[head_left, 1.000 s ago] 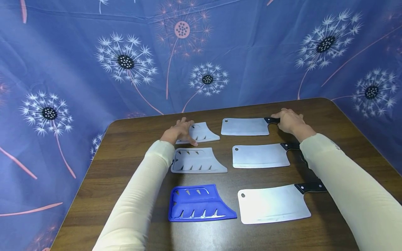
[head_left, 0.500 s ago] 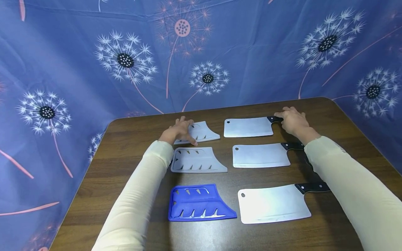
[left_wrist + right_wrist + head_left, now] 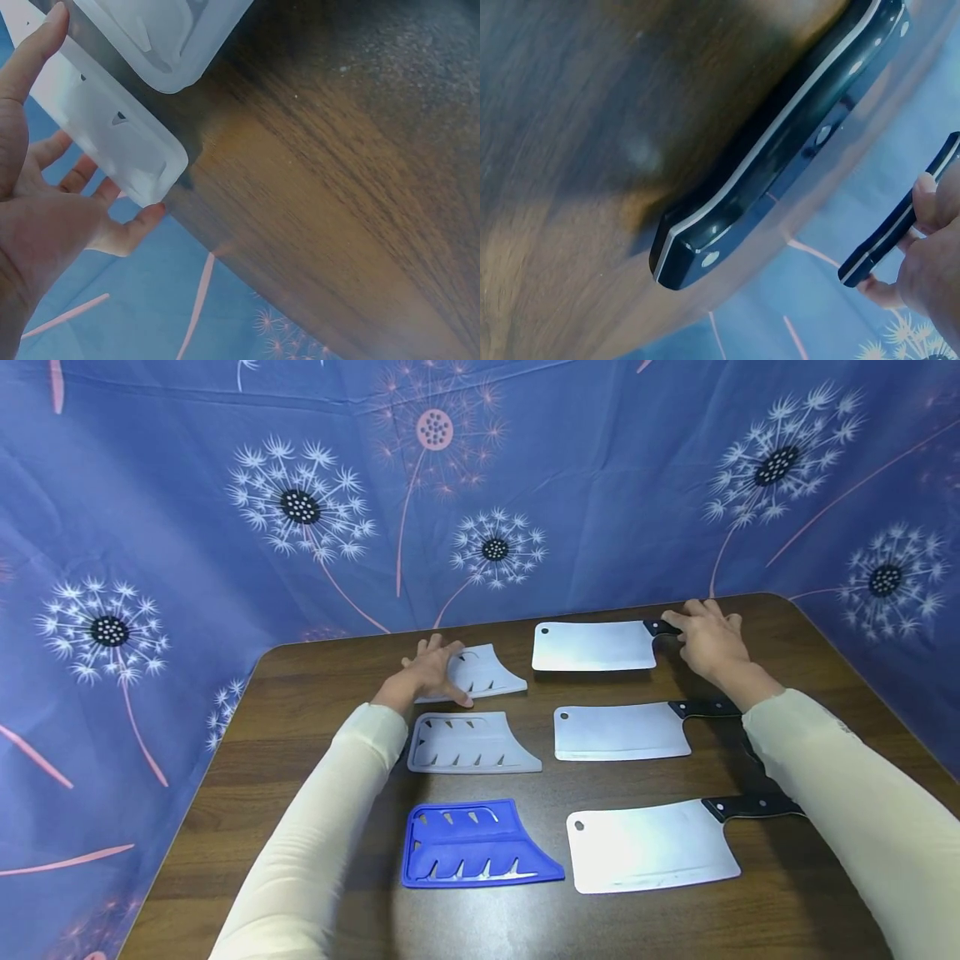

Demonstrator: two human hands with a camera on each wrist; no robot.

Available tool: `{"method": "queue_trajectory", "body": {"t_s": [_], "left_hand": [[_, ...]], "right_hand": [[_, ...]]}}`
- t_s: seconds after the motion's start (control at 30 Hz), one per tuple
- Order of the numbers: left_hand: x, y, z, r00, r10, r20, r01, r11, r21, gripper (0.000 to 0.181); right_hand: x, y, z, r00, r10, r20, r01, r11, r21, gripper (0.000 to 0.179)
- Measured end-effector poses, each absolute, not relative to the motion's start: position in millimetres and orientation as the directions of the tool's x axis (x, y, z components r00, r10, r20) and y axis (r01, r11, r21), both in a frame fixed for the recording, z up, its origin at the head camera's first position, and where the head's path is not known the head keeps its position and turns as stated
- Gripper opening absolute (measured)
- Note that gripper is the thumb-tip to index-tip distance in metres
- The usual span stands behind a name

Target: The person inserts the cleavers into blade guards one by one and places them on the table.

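Note:
Three cleavers with black handles and three blade covers lie in two columns on the table. My left hand [image 3: 429, 672] holds the far white blade cover [image 3: 487, 675], thumb on its near edge and fingers along the far one; the left wrist view shows this grip round the cover [image 3: 112, 127]. With thumb and fingers, my right hand [image 3: 711, 642] grips the handle [image 3: 881, 240] of the far cleaver [image 3: 592, 646]. A dark shadow shows under that blade's lower edge, and its front end points at the held cover. Part of the handle is hidden by the hand.
Nearer me lie a second white cover [image 3: 472, 745] and a blue cover [image 3: 480, 852]. To their right lie the middle cleaver [image 3: 622, 733] and the near cleaver [image 3: 652, 850]. A blue dandelion-print cloth [image 3: 600, 527] hangs behind the wooden table [image 3: 300, 735].
My right hand has drawn the far cleaver slightly right, then raised it a little away from me. The left hand stays on the far cover, which has shifted barely.

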State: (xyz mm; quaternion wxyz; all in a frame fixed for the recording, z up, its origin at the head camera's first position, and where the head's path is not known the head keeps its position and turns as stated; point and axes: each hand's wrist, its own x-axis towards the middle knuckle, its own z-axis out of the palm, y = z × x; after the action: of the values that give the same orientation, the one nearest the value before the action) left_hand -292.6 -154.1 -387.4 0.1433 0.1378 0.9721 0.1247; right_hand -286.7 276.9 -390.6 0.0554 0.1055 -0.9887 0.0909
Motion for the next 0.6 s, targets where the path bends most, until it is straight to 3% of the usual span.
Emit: {"method": "queue_trajectory", "body": {"t_s": [0.6], "left_hand": [[-277.7, -154.4, -374.2, -0.945, 0.323, 0.056, 0.323, 0.889, 0.325, 0.104]], "right_hand": [[-263.1, 279.3, -370.6, -0.89, -0.217, 0.402, -0.295, 0.945, -0.142, 0.072]]}}
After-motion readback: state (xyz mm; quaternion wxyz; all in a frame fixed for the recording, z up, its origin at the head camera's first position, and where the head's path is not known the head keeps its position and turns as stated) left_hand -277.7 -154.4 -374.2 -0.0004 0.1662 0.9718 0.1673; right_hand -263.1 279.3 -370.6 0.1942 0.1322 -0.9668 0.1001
